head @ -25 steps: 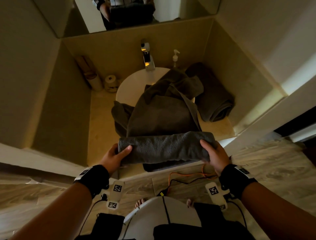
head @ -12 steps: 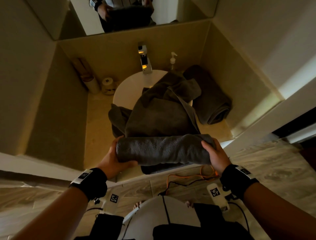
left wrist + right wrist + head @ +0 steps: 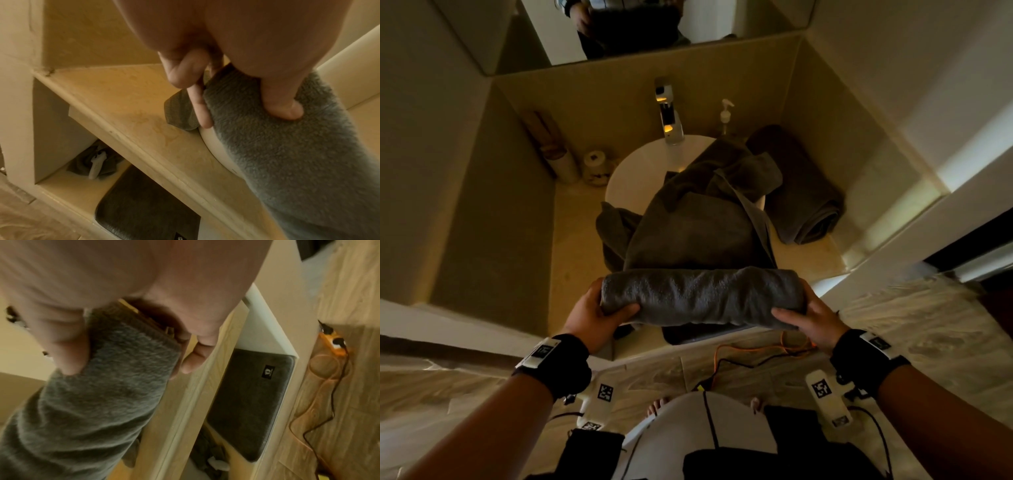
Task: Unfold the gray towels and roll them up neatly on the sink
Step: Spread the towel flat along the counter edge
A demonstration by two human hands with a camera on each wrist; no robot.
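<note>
The beige stone countertop (image 3: pixel 578 240) sits in a walled recess and carries a round white basin (image 3: pixel 633 178). A gray towel (image 3: pixel 698 226) lies draped across the basin; its near portion is wound into a roll (image 3: pixel 702 298) at the counter's front edge, directly under the fingertips (image 3: pixel 787 315) of both hands. A finished rolled towel (image 3: pixel 804 202) lies on the counter beyond the right-hand fingers, just beside the basin. Beyond the left-hand fingers, at the back wall, stand a toilet paper roll (image 3: pixel 596 165) and a tall cylinder (image 3: pixel 563 164). A chrome faucet (image 3: pixel 671 116) and soap pump bottle (image 3: pixel 726 116) stand behind the basin.
</note>
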